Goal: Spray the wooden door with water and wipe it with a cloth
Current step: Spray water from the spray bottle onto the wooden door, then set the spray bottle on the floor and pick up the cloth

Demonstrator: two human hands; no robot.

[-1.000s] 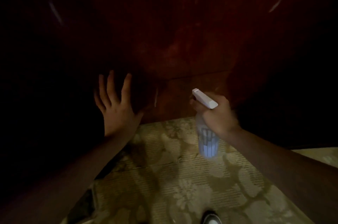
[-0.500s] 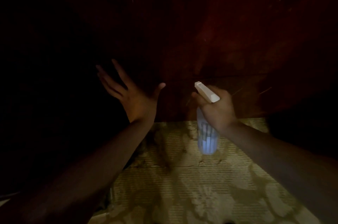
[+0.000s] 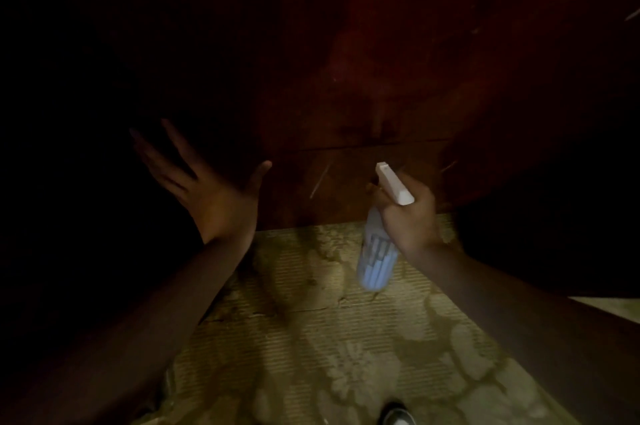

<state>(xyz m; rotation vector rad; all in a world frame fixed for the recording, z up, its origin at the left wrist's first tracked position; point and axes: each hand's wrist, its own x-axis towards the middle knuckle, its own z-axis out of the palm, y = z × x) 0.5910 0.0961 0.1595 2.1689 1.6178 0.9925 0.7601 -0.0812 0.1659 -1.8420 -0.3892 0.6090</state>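
A dark reddish wooden door (image 3: 381, 85) fills the upper part of the view, dimly lit. My right hand (image 3: 410, 216) grips a pale blue spray bottle (image 3: 375, 261) with a white nozzle pointing up toward the door's lower panel. My left hand (image 3: 207, 189) is spread open, fingers apart, flat against or very close to the dark left part of the door, and holds nothing. No cloth is visible.
A beige carpet (image 3: 329, 338) with a floral pattern covers the floor below the door. The tip of a shoe (image 3: 398, 416) shows at the bottom edge. The left side is too dark to make out.
My left hand has turned, its fingers now slanting up-left with the thumb out to the right. The bottle stays in my right hand at about the same place.
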